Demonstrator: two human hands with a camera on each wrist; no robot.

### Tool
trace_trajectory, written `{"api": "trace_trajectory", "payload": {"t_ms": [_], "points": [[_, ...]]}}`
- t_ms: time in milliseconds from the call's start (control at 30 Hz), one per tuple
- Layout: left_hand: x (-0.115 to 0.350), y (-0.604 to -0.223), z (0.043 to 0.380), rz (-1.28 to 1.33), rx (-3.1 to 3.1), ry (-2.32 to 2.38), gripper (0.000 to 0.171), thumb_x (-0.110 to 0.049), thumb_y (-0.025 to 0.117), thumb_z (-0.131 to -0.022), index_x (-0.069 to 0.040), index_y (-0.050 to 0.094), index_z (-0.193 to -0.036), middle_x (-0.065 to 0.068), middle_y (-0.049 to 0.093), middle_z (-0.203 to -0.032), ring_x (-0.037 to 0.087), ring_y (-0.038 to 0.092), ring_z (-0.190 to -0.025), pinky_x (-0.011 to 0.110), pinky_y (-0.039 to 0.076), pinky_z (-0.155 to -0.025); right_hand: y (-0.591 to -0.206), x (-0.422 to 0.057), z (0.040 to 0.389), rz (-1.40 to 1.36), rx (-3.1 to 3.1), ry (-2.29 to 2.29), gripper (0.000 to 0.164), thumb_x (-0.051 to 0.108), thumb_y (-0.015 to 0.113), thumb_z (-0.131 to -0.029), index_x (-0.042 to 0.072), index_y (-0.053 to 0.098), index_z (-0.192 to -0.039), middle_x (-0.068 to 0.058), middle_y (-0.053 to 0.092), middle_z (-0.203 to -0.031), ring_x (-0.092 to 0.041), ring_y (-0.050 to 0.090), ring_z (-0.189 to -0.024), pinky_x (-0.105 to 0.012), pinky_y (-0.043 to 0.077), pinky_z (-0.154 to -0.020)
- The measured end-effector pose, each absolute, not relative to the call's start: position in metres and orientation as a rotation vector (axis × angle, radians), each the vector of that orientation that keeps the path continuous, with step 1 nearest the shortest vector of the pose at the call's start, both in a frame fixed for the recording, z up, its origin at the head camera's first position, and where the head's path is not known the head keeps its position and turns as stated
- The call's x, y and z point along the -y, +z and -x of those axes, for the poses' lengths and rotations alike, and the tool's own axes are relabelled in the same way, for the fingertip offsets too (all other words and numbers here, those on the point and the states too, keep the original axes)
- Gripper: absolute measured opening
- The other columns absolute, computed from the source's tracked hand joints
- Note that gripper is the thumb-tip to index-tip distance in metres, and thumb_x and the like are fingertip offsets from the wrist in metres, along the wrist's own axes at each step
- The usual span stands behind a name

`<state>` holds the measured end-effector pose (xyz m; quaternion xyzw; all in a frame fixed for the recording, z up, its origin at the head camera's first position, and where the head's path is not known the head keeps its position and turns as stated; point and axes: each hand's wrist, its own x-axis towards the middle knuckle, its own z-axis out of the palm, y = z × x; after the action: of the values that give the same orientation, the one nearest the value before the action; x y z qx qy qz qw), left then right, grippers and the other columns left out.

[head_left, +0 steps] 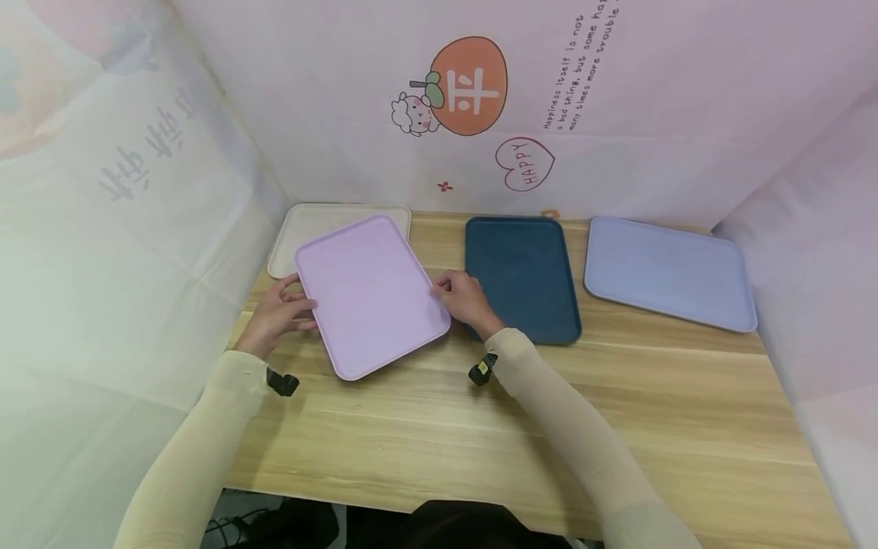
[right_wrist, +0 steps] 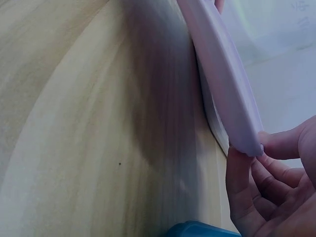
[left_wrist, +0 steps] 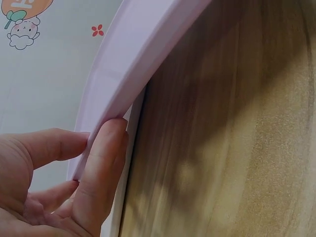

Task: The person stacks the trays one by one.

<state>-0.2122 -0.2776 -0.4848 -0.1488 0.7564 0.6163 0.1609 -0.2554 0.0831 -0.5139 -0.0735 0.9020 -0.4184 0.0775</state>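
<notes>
I'm reading this as a two-handed handling step: left hand [head_left: 276,314] and right hand [head_left: 463,297] are each pinching an opposite edge of the lilac tray [head_left: 373,299], holding it above the surface [head_left: 411,435], partly covering the white tray [head_left: 309,226]. Next move is probably calling for lowering it level, both pinches kept. I'm counting four trays: lilac, white, dark blue tray [head_left: 523,278], periwinkle tray [head_left: 668,271]; one each.

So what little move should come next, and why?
Perhaps turn the pinkish-lilac rectangular tray square with the off-white rectangular tray behind: left fingers and right fingers hold opposite edges above the light wooden table, and from the head view it sits askew.
</notes>
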Motion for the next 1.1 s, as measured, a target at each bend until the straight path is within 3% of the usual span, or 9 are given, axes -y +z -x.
{"api": "trace_trajectory", "payload": {"t_ms": [300,567,833,1100], "points": [[0.276,-0.482,0.212,0.444,-2.182,1.743,0.090,-0.001,0.064,-0.106,-0.012,0.009,-0.176,0.022,0.051,-0.148,0.004,0.074,-0.084,0.039,0.067,-0.100,-0.517,-0.087,0.255,0.251,-2.685,-1.329,0.023,0.022,0.070,-0.106,0.004,0.079,-0.118,-0.016,0.081,-0.109,-0.030,0.075,-0.095,-0.037,0.063,-0.078],[0.277,-0.482,0.214,0.421,-2.205,1.724,0.089,-0.002,0.064,-0.105,-0.011,0.011,-0.176,0.022,0.051,-0.146,0.002,0.074,-0.082,0.040,0.067,-0.099,-0.517,-0.091,0.252,0.290,-2.633,-1.273,0.033,0.024,0.063,-0.105,0.010,0.076,-0.131,-0.010,0.079,-0.114,-0.024,0.074,-0.098,-0.037,0.063,-0.085],[0.281,-0.484,0.216,0.414,-2.204,1.742,0.087,-0.003,0.064,-0.106,-0.013,0.014,-0.176,0.029,0.047,-0.156,0.001,0.075,-0.082,0.033,0.069,-0.093,-0.517,-0.088,0.252,0.322,-2.610,-1.295,0.034,0.022,0.064,-0.103,0.009,0.076,-0.132,-0.012,0.080,-0.112,-0.027,0.075,-0.100,-0.039,0.064,-0.087],[0.282,-0.488,0.216,0.428,-2.199,1.772,0.085,0.001,0.066,-0.103,-0.010,0.021,-0.175,0.015,0.059,-0.132,0.005,0.077,-0.080,0.029,0.071,-0.081,-0.518,-0.085,0.254,0.289,-2.573,-1.353,0.035,0.022,0.067,-0.103,0.009,0.074,-0.135,-0.014,0.081,-0.113,-0.028,0.077,-0.099,-0.037,0.066,-0.082]]}}
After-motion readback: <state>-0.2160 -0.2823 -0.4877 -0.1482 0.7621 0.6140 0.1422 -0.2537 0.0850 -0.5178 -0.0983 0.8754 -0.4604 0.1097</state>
